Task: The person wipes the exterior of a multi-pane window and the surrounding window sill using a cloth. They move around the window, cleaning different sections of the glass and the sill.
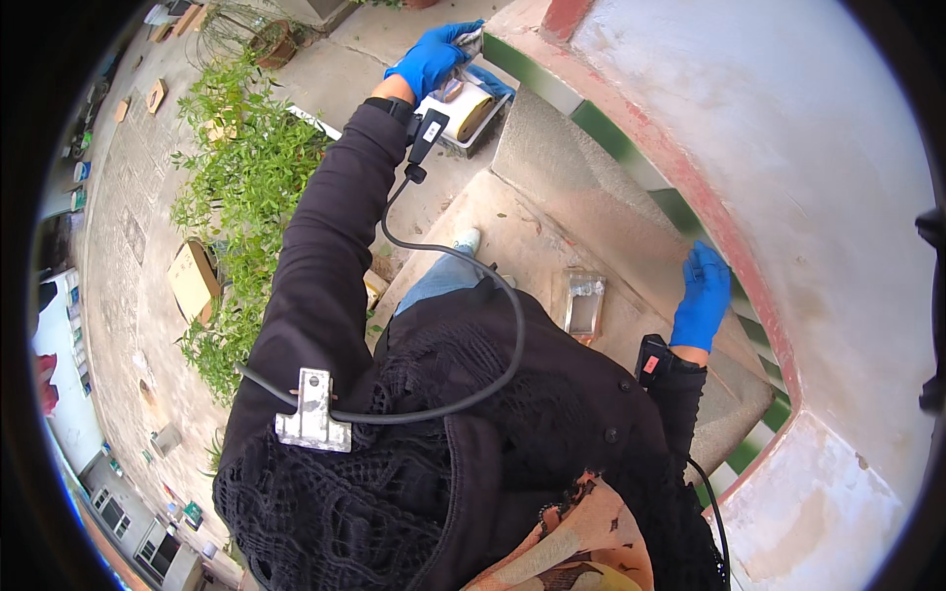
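Note:
My left hand (436, 60), in a blue glove, is shut on a crumpled greyish cloth (470, 41) at the upper end of a green-and-white painted wall band (607, 128). Just below it, a pale container with a brownish side (473, 111) lies in a white tray (484, 137) with a blue item (489, 80), perhaps cloth; clear plastic is near it. Over on the right, my right hand (702, 288), also blue-gloved, rests by the lower part of the band, its fingers bent a little and nothing seen in them. Its palm is hidden.
A sloping concrete ledge (591, 173) runs below the band and its red border (691, 173). On the paving lies a rectangular frame or box (585, 304), near my feet. Leafy plants (244, 199) and a cardboard piece (192, 281) are at left. A cable loops across my front.

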Tool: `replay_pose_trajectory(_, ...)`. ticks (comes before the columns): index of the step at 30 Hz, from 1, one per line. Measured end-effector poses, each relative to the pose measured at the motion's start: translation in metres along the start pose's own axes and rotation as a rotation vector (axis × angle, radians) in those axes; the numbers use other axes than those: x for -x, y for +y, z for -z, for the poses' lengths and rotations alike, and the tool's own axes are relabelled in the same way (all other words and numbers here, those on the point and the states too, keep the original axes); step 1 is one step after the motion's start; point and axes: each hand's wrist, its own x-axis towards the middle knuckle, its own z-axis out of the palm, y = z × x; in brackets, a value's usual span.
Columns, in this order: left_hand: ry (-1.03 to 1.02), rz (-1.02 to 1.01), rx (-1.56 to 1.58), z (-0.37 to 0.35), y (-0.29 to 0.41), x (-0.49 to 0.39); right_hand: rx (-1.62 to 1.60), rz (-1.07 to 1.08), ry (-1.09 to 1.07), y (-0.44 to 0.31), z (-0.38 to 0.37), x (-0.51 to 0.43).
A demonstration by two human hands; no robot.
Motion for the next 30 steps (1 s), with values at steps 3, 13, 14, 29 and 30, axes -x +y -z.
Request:
replay_pose_trajectory(3, 0.023, 0.011, -0.159, -0.002, 0.014, -0.002, 0.180, 0.121, -0.074, 0.005, -0.020, 0.014)
replay_pose_trajectory(13, 0.023, 0.115, -0.108, -0.022, 0.066, 0.041, 0.562, 0.949, -0.239, -0.025, -0.115, 0.048)
replay_pose_trajectory(14, 0.006, 0.060, -0.113, -0.021, 0.067, 0.042, 0.591, 1.017, -0.238, -0.027, -0.127, 0.046)
replay_pose_trajectory(29, -0.154, 0.020, -0.118, -0.004, 0.066, 0.045, 0.827, 1.504, -0.427, -0.029, -0.315, -0.006)
replay_pose_trajectory(30, -0.185, 0.131, -0.039, 0.000, 0.068, 0.043, 0.846, 1.512, -0.432, -0.027, -0.320, -0.009)
